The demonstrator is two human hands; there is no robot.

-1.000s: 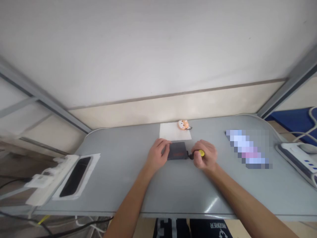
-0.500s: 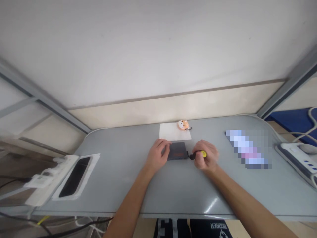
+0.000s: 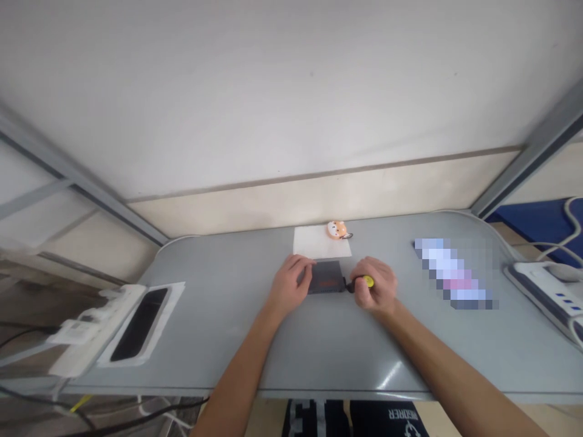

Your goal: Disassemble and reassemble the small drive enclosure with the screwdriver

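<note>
A flat dark grey electronics box [image 3: 327, 277] with a reddish mark on top lies on the desk. My left hand [image 3: 291, 284] grips its left end, thumb at the near side and fingers over the far side. In my closed right hand [image 3: 377, 284] is a screwdriver [image 3: 368, 281] with a black and yellow handle. Its black end points left and meets a small black piece at the box's right edge; the tip is too small to make out. Just behind the box lies a white paper [image 3: 319, 244], with an orange-and-white animal-face case [image 3: 337, 230] at its far right corner.
On the grey desk [image 3: 218, 315], a black phone [image 3: 140, 325] rests on white paper beside a power strip [image 3: 98, 334] at left. A blurred-out phone-like object [image 3: 455, 274] lies at right, near another white power strip [image 3: 551, 294]. A wall [image 3: 291, 197] stands behind.
My right hand has shifted slightly left with the screwdriver, closer to the box's right edge. My left hand and the box stay in place.
</note>
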